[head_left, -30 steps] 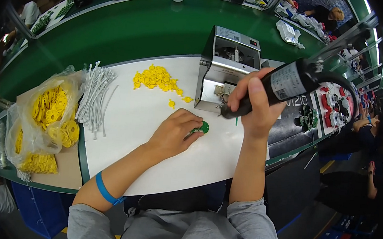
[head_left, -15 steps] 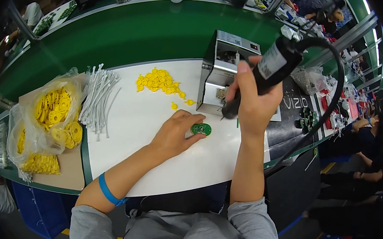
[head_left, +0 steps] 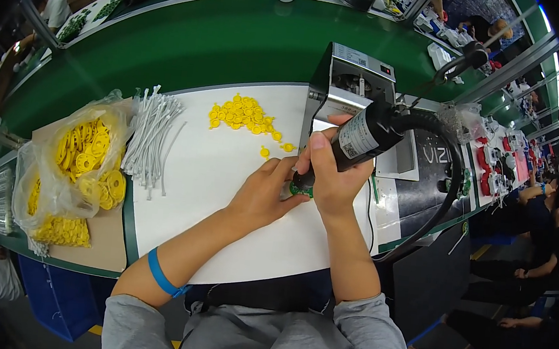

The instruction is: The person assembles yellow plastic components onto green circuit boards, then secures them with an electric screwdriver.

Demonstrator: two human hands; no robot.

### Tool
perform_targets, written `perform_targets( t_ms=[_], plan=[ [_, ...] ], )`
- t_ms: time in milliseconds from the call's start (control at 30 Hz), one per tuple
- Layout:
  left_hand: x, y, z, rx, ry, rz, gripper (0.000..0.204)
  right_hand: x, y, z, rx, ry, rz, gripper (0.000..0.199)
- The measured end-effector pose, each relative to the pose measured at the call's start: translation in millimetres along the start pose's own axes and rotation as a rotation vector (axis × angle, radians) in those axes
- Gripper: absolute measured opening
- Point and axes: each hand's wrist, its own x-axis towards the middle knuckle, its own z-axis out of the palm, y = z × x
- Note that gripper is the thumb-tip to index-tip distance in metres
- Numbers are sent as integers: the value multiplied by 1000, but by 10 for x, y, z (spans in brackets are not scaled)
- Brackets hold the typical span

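Observation:
My left hand (head_left: 261, 189) lies on the white sheet (head_left: 217, 266), its thumb and fingers gripping a small round green circuit board (head_left: 301, 189). Wrapped in my right hand (head_left: 337, 180) is a black electric screwdriver (head_left: 366, 137), tilted, with its nose down at the board. The tool and my fingers cover most of the board, so where the tip touches is hidden. Just beyond my hands, small yellow plastic parts (head_left: 242, 112) lie in a loose pile. A metal screw feeder (head_left: 359, 81) stands behind the screwdriver.
At the left are a clear bag of yellow round parts (head_left: 79, 155) and a bundle of white cable ties (head_left: 152, 139). The screwdriver's black cable (head_left: 455, 185) loops down at the right. A green conveyor belt (head_left: 238, 43) runs behind, and other people sit at the right.
My right hand has brought the screwdriver left and down, onto the circuit board. My left hand keeps its hold on the board. The whole view has shifted slightly.

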Motion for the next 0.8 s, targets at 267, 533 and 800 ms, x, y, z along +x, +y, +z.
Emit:
perform_targets(
  t_ms=[267, 533, 800],
  plan=[
    [-20, -10, -3, -4, -5, 8, 58, -38, 87, 4, 7, -25, 23, 24],
    [-90, -93, -58, 11, 20, 69, 62, -97, 28, 79, -1, -234, 70, 20],
    [-320, 324, -583, -32, 26, 47, 61, -280, -404, 111, -507, -95, -33, 22]
  ],
)
